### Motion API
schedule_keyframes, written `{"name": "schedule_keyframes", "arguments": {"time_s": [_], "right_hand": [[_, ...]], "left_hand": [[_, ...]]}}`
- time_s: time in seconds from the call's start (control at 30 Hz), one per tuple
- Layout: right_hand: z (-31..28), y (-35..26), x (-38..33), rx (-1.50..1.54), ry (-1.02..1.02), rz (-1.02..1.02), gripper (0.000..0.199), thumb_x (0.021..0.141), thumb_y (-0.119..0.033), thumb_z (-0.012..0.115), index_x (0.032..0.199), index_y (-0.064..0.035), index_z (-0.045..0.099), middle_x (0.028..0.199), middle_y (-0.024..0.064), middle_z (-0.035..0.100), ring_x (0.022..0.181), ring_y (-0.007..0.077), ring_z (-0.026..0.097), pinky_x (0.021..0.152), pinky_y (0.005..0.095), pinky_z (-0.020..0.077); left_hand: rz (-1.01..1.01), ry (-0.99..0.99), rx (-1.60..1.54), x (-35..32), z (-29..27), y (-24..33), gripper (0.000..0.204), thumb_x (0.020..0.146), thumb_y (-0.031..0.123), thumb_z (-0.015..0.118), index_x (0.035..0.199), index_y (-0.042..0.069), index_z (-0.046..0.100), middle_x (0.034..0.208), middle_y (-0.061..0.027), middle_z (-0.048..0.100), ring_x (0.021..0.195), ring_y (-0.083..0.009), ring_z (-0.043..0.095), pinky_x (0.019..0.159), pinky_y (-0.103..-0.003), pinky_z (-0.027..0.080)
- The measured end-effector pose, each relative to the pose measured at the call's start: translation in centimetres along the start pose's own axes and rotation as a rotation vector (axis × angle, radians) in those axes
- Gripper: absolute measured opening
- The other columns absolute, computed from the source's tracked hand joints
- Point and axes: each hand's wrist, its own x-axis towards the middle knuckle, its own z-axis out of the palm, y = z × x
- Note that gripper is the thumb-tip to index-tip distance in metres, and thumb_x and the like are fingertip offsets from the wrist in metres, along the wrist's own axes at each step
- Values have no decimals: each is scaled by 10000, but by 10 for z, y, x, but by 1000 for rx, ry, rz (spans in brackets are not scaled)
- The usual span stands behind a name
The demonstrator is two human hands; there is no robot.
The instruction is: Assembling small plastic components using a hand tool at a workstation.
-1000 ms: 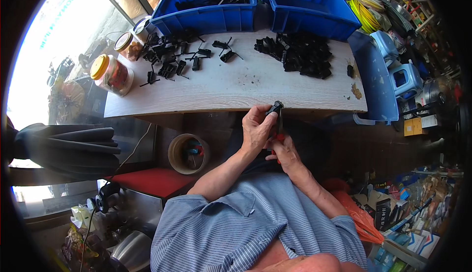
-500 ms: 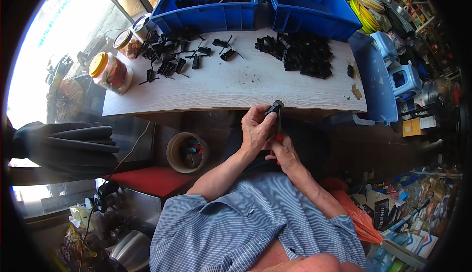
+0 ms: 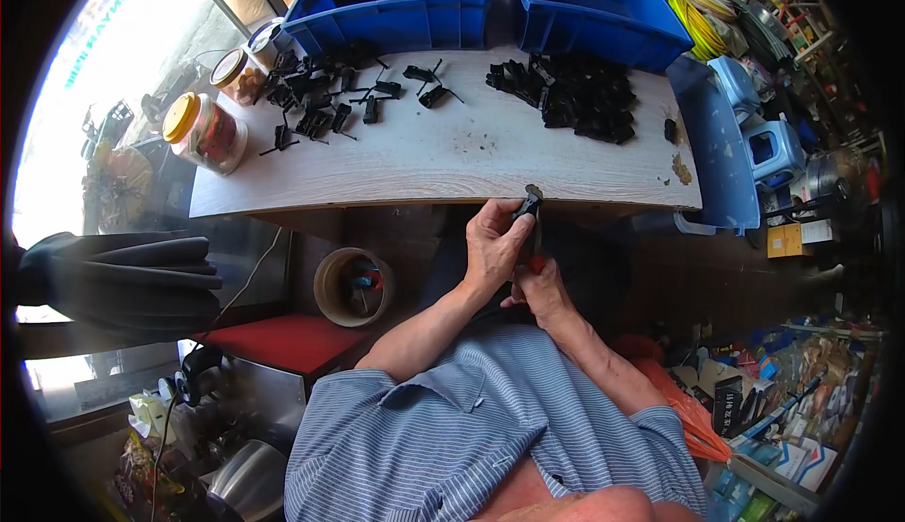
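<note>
My left hand (image 3: 492, 247) is closed, pinching a small black plastic part (image 3: 526, 209) just in front of the table's near edge. Below it, my right hand (image 3: 544, 294) is wrapped round red-handled pliers (image 3: 537, 265), whose metal end points up toward the part. My fingers hide most of the pliers, and I cannot make out where their jaws meet the part. On the white wood-grain table (image 3: 377, 178), a heap of similar black parts (image 3: 584, 102) lies at the right. Several black pieces with thin rods (image 3: 311, 98) are scattered at the left.
Two blue bins, the left bin (image 3: 386, 29) with black pieces inside and the right bin (image 3: 594, 36), stand along the back. Lidded jars (image 3: 209, 135) are at the left edge. Below the table sit a round bucket (image 3: 325, 281) and a red-topped box (image 3: 283, 341).
Both hands keep their grip and stay nearly in place. Less of the red handles shows beside my right hand now. The whole view has shifted slightly.
</note>
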Motion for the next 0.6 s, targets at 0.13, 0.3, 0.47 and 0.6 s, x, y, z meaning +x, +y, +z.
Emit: {"name": "schedule_keyframes", "arguments": {"time_s": [0.13, 0.3, 0.47, 0.6], "right_hand": [[0, -2, -1, -16, 26, 2, 182, 863, -187, 556, 862, -7, 586, 633, 40, 545, 519, 109, 538, 522, 330, 576], [-6, -2, -7, 123, -3, 3, 252, 847, -184, 561, 1028, -11, 544, 691, 56, 555, 576, 138, 584, 501, 309, 560], [-6, -14, -7, 340, 95, -34, 264, 828, -199, 573, 1053, -67, 528, 688, 38, 538, 607, 144, 593, 540, 361, 576], [-15, -13, -4, 316, 162, -55, 244, 816, -178, 552, 1039, -85, 516, 670, 31, 517, 591, 149, 578, 541, 398, 582]], "left_hand": [[33, -2, -35, -2, 4, 0, 155, 918, 40, 657, 1045, -37, 614, 873, -20, 664, 778, -42, 575, 691, -212, 491], [60, -49, 256, 5, 2, 13, 176, 915, 61, 670, 1054, -33, 618, 845, -34, 668, 771, -54, 586, 689, -220, 495], [271, -175, 549, 54, 31, 46, 173, 868, 83, 683, 953, -52, 615, 693, -80, 631, 646, -76, 541, 573, -264, 463], [471, -163, 422, 135, 66, 62, 333, 857, 171, 719, 1091, -28, 592, 852, -143, 684, 739, -151, 621, 675, -298, 504]]}}
